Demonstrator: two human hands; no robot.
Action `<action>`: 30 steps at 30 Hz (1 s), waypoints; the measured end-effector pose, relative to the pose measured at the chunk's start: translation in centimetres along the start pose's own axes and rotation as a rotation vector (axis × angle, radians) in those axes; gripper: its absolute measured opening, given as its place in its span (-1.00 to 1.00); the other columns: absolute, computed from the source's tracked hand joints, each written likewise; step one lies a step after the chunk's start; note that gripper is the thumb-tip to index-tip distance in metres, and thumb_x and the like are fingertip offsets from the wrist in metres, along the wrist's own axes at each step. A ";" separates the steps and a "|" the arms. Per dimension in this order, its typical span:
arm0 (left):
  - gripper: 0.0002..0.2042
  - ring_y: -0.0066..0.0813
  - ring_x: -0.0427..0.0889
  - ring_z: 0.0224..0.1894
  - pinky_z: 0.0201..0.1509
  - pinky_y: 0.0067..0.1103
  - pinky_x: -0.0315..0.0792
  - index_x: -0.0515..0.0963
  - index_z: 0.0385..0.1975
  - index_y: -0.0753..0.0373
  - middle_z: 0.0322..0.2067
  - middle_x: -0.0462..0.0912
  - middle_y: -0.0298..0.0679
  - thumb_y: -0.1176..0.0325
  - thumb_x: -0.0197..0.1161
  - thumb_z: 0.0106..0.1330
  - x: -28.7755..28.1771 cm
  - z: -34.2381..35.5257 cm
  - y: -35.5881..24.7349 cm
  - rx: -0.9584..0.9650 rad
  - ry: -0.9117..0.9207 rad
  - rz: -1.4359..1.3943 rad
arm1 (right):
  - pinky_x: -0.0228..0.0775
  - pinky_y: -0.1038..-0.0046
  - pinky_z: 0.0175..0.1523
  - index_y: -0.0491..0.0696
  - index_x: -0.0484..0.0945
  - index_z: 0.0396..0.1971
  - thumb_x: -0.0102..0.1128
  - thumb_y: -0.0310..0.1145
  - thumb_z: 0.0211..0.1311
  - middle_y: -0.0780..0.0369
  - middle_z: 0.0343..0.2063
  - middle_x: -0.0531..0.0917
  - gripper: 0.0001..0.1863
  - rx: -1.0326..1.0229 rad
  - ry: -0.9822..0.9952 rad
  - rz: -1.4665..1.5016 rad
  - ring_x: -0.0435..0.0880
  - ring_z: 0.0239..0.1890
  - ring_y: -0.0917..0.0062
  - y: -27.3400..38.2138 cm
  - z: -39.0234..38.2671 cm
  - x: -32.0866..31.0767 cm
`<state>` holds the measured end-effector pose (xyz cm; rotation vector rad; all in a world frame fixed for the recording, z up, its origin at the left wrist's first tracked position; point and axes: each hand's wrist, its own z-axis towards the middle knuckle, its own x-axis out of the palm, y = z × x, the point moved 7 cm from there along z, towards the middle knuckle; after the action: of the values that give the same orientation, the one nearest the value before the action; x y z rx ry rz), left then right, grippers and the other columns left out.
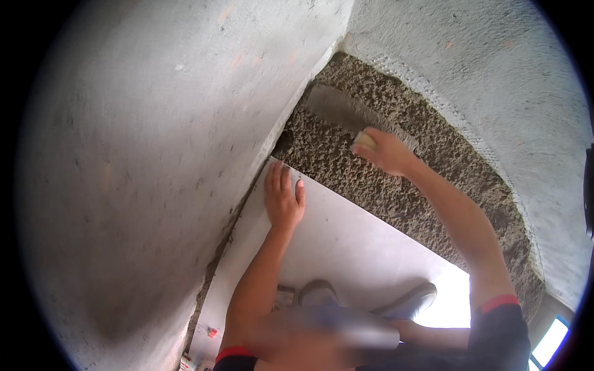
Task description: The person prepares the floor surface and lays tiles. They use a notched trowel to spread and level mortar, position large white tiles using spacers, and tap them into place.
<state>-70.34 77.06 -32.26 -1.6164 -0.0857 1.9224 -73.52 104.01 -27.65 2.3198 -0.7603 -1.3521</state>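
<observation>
1 trowel in RH, LH on tile.

Left hand flat — right hand curled

Constr. site: mortar, unfin. walls.

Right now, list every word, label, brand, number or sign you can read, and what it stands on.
No text is readable.
White tile: its red mark is too small and blurred to make out.
Pale patterned item at the lower left edge: cut off, too blurred to read.
Trowel: no lettering visible.
</observation>
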 end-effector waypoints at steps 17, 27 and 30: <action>-0.57 0.05 0.27 0.36 0.39 -0.11 0.23 0.40 0.10 0.36 0.26 0.35 0.00 0.13 0.07 0.44 0.3 0.2 0.2 -0.042 0.039 0.025 | 0.56 0.10 -0.08 -0.03 0.45 -0.03 0.22 -0.15 0.20 0.02 -0.23 0.67 -0.60 0.141 -0.388 -0.484 0.69 -0.21 0.08 -4.6 2.3 -11.9; -0.54 0.06 0.26 0.36 0.39 -0.09 0.22 0.34 0.14 0.39 0.26 0.33 0.00 0.13 0.09 0.44 0.2 0.6 -0.8 -0.010 0.023 0.072 | 0.44 0.09 -0.03 -0.09 0.50 -0.17 0.25 -0.27 0.10 0.00 -0.20 0.63 -0.67 0.072 -0.099 -0.241 0.64 -0.15 0.13 -6.0 10.4 -11.3; -0.55 0.07 0.25 0.36 0.39 -0.08 0.22 0.33 0.15 0.37 0.25 0.33 -0.01 0.16 0.09 0.43 0.2 0.5 -0.7 -0.029 0.027 0.063 | 0.41 0.13 0.00 -0.10 0.49 -0.20 0.26 -0.29 0.08 0.03 -0.21 0.63 -0.69 0.081 -0.012 -0.185 0.61 -0.14 0.20 -5.0 10.0 -10.2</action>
<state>-70.51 77.87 -31.98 -1.6822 -0.0524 1.9550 -85.00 113.92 -28.16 2.5000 -0.6279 -1.4375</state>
